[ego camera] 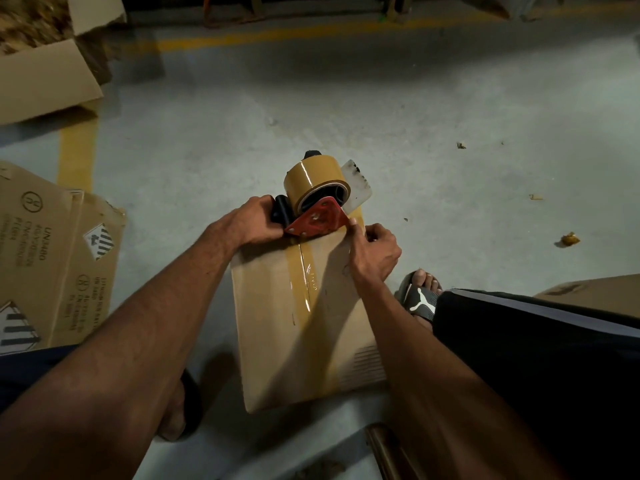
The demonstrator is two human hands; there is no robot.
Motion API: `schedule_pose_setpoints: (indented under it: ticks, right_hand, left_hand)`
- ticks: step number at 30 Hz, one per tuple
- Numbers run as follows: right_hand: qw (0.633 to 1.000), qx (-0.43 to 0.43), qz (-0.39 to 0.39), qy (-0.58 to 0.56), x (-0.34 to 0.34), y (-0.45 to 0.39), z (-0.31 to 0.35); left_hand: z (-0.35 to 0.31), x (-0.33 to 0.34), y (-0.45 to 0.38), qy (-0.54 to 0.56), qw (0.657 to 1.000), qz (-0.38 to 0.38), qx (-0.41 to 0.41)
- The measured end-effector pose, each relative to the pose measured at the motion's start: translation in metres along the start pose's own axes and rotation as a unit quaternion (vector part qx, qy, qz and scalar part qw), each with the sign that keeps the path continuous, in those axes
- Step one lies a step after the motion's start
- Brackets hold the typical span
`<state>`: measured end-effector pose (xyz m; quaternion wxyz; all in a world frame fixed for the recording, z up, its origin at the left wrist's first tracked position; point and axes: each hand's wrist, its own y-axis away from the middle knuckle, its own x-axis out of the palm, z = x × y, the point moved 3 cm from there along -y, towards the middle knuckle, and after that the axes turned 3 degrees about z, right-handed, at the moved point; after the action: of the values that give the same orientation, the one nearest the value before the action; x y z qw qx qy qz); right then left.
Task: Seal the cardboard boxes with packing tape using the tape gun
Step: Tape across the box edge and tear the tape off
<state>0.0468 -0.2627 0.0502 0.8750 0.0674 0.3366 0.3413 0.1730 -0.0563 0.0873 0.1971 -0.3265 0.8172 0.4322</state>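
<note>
The black handle of the tape gun (317,202) is gripped by the left hand (254,221), while the far edge of the cardboard box (304,323) is pinched by the right hand (375,251). The gun is set on the box's far end, at 12 o'clock. Flattened cartons (52,261) are seen at 9 o'clock on the floor (381,105), a sandalled foot (420,296) at 3 o'clock.
</note>
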Motion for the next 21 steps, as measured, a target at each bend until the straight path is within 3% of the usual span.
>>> schedule_pose_setpoints:
  ticks: [7,14,17,21]
  right_hand:
    - [0.978,-0.100,0.147,0.113,0.048,-0.008,0.044]
    - [0.906,-0.235,0.206,0.286,0.106,0.018,0.073]
    - [0.886,-0.270,0.214,0.310,0.119,0.024,0.074]
    - [0.877,-0.304,0.220,0.301,0.119,0.027,0.070]
  left_hand:
    - [0.036,-0.001,0.047,0.111,0.982,-0.079,-0.131]
    - [0.075,0.004,0.094,0.175,0.955,-0.153,-0.185]
    - [0.088,0.008,0.098,0.210,0.946,-0.144,-0.203]
    - [0.085,0.012,0.104,0.235,0.952,-0.106,-0.168]
